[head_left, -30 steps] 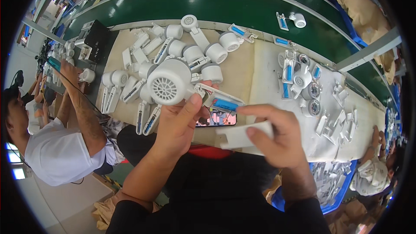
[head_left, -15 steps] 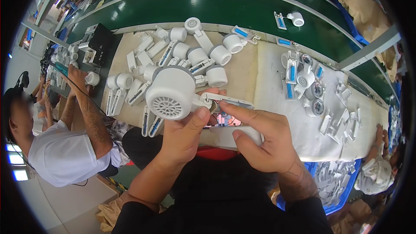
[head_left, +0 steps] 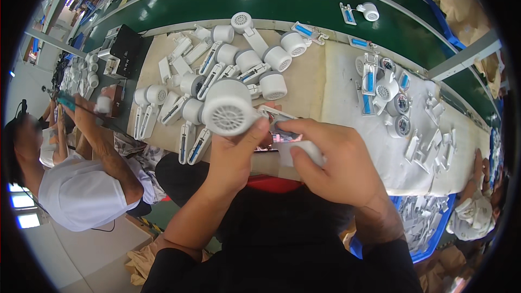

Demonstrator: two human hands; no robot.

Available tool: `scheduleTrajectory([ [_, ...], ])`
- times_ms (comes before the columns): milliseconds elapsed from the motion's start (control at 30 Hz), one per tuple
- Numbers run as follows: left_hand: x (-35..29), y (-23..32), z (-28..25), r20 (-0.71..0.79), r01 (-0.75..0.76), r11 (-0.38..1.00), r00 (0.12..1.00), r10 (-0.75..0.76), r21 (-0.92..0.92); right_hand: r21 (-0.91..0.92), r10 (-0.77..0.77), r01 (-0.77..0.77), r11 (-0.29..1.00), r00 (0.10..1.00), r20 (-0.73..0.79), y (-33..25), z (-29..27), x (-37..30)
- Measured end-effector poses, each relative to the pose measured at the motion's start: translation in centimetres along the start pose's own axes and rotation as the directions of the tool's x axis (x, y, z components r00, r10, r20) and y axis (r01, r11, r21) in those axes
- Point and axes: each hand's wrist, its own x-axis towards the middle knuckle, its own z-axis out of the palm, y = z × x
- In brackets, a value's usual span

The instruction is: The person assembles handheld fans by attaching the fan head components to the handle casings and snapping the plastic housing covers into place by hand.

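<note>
My left hand [head_left: 232,157] is closed round the neck of a white handheld fan [head_left: 228,111], its round grilled head tilted up to the left. The fan's narrow handle part [head_left: 278,113] points right, its inside partly hidden by my fingers. My right hand [head_left: 344,160] pinches a smooth white handle cover [head_left: 305,154] with the thumb, while its index finger reaches to the handle part. Below the handle, between my hands, shows part of a lit pinkish screen [head_left: 285,138]. Several similar white fans [head_left: 247,59] lie heaped just beyond.
Opened fan units with blue batteries [head_left: 370,81] and white shell pieces [head_left: 431,149] lie to the right. A blue bin [head_left: 420,255] of parts stands below. A green belt [head_left: 293,0] runs behind. At left, a co-worker [head_left: 87,179] holds a teal tool near a black box [head_left: 116,51].
The fan and both hands have shifted slightly in view, with the fan head turned a little. The white cover is tilted more. The co-worker's tool hand has moved.
</note>
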Motion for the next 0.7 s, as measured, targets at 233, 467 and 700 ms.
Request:
scheduleTrajectory([
  [233, 0.3, 1.6, 0.5, -0.008, 0.054, 0.959, 0.998, -0.058, -0.279, 0.402, 0.246, -0.181, 0.898, 0.962, -0.117, 1.7, -1.6, -2.5],
  [467, 0.5, 2.0, -0.2, 0.021, 0.084, 0.927, 0.996, -0.082, -0.365, 0.560, 0.171, -0.119, 0.820, 0.984, -0.042, 2.0, -1.9, -2.5],
  [700, 0.7, 1.5, 0.2, 0.034, 0.087, 0.944, 0.996, -0.080, -0.318, 0.384, 0.167, -0.085, 0.919, 0.968, -0.185, 2.1, -0.9, -1.2],
])
